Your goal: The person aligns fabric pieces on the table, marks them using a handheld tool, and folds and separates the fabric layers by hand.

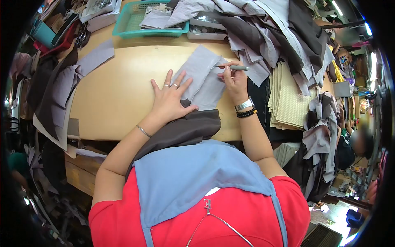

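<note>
A folded or layered piece of light grey fabric (199,64) lies on the table under my hands. My left hand (173,99) is spread flat, its fingers apart, pressing on the fabric's left side. Between the fingers of my right hand (235,82) is a slim pen-like tool (240,68) with a grey-green barrel. Its thin dark tip points left, at the fabric's upper right edge; whether it touches the cloth I cannot tell. Dark brown fabric (181,129) runs from beneath my left wrist toward my blue apron (197,168).
A teal basket (123,20) with cloth pieces stands at the back. Grey and brown fabric (267,29) is heaped at the back right, above a stack of cream textured sheets (288,99). More cloth (61,94) hangs over the left edge. Blurred people are at the right.
</note>
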